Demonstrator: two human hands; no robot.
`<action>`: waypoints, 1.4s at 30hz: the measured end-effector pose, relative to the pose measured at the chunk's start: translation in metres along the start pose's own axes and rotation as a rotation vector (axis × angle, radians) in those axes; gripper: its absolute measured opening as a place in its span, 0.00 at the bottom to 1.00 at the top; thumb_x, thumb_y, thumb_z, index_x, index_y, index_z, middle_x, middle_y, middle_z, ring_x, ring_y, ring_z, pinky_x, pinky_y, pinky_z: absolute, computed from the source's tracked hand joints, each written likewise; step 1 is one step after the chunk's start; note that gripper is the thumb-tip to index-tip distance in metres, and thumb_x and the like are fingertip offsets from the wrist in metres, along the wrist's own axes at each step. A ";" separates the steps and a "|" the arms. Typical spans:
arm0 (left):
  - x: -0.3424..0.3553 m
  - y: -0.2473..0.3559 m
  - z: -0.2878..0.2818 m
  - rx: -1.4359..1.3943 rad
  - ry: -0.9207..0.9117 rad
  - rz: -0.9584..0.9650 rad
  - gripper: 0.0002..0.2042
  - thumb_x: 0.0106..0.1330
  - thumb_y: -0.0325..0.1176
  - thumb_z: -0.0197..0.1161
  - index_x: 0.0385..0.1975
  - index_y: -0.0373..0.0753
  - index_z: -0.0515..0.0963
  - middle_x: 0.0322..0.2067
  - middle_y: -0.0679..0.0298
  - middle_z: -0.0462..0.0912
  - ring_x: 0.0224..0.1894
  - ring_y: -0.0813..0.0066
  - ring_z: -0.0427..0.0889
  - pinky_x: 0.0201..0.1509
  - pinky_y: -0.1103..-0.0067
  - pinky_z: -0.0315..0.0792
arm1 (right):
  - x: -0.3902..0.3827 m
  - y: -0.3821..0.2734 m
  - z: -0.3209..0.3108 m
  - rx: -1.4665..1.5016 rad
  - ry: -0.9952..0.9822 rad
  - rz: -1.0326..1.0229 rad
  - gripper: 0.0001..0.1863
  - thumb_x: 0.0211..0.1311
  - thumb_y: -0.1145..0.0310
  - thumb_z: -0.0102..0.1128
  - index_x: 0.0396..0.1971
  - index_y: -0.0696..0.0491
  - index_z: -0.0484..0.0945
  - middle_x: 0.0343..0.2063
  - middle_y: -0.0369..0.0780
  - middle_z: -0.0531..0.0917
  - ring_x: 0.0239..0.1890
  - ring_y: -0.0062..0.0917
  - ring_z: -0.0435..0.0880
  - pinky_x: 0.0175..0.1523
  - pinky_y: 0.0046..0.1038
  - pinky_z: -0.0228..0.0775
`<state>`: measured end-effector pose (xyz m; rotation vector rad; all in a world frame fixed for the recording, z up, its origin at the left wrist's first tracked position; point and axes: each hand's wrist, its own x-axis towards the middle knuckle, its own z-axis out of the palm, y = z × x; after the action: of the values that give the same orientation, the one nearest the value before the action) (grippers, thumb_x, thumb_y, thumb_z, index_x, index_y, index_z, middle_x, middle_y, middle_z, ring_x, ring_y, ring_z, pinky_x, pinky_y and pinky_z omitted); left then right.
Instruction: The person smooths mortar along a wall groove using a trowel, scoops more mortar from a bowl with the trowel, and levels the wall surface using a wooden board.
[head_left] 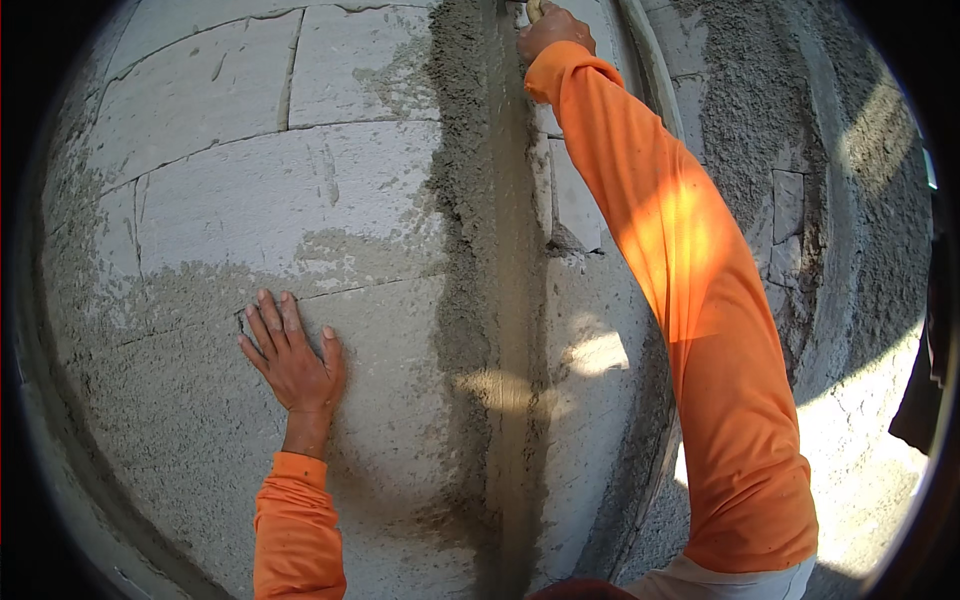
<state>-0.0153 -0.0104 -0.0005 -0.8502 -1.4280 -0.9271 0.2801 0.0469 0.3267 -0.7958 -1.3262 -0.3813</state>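
Fingers spread, the left hand [293, 370] lay open against the block wall [370, 190], apparently for balance; the right hand [562, 32] gripped a pale handle [535, 10] high beside the mortar strip [512, 300].

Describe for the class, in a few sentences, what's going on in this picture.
A person is working at a wall of pale blocks partly smeared with grey mortar. Their left hand is spread open, apparently resting against the wall. Their right hand is raised at the top of the view, closed around a tan object mostly cut off by the edge. A smooth vertical grey strip runs below it, with rough mortar along its left side.
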 end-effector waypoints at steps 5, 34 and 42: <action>0.000 0.004 0.001 -0.014 0.019 0.012 0.30 0.66 0.45 0.44 0.67 0.39 0.53 0.70 0.56 0.45 0.72 0.55 0.39 0.70 0.55 0.30 | 0.008 0.031 0.023 -0.117 -0.024 -0.014 0.22 0.59 0.60 0.53 0.54 0.49 0.70 0.49 0.51 0.76 0.52 0.47 0.75 0.56 0.41 0.67; -0.001 0.002 0.007 0.012 0.052 0.031 0.29 0.68 0.47 0.43 0.67 0.42 0.53 0.69 0.58 0.46 0.72 0.57 0.41 0.71 0.57 0.30 | -0.121 0.081 -0.003 0.124 -0.243 0.054 0.35 0.53 0.64 0.54 0.63 0.49 0.59 0.49 0.51 0.77 0.51 0.44 0.77 0.58 0.36 0.67; -0.002 0.004 0.011 -0.006 0.054 0.037 0.29 0.66 0.47 0.45 0.66 0.42 0.55 0.69 0.58 0.48 0.71 0.56 0.42 0.69 0.54 0.32 | -0.152 0.095 -0.003 0.009 -0.296 0.039 0.35 0.54 0.64 0.56 0.65 0.47 0.57 0.44 0.54 0.77 0.50 0.47 0.76 0.57 0.38 0.67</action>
<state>-0.0161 0.0016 -0.0021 -0.8466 -1.3594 -0.9202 0.3103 0.0821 0.1535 -0.8936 -1.5835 -0.2323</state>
